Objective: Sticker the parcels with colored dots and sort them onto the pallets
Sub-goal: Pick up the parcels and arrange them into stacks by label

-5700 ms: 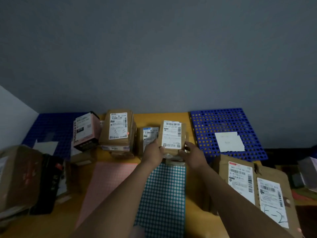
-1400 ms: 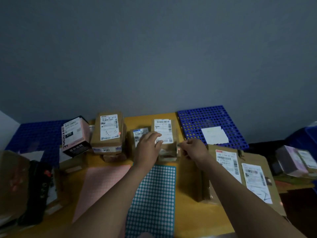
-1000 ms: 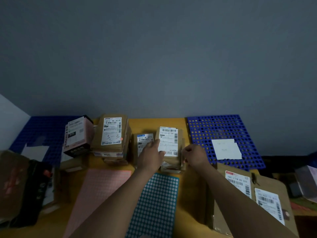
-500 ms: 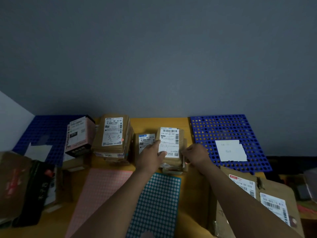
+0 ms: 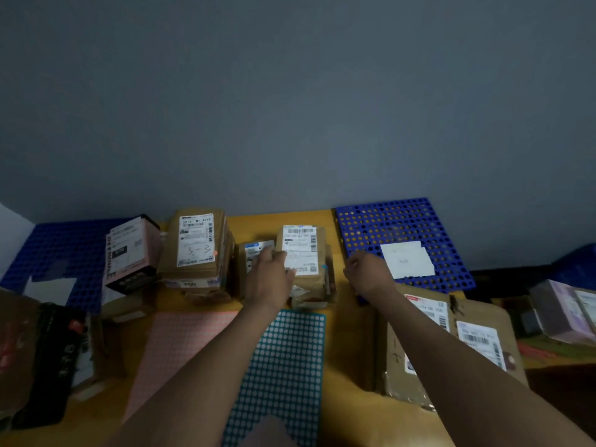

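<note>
A small brown parcel (image 5: 301,250) with a white label tops a short stack at the middle of the yellow table (image 5: 258,225). A blue dot (image 5: 324,268) shows on its right edge. My left hand (image 5: 271,277) rests on the parcel's left side, fingers lying on the label. My right hand (image 5: 367,272) hovers to the right of the parcel, apart from it, fingers loosely curled with nothing seen in them. A blue dot-sticker sheet (image 5: 283,366) and a pink sheet (image 5: 180,350) lie in front of me.
A blue perforated pallet (image 5: 403,224) with a white paper (image 5: 407,260) is at the back right; another blue pallet (image 5: 58,250) at the left. A taller labelled parcel stack (image 5: 196,246), a pink box (image 5: 129,250) and a small parcel (image 5: 254,250) stand left; flat parcels (image 5: 451,333) lie right.
My right hand has drawn away to the right from the parcel's right edge, where it was touching. My left hand stays on the parcel's label.
</note>
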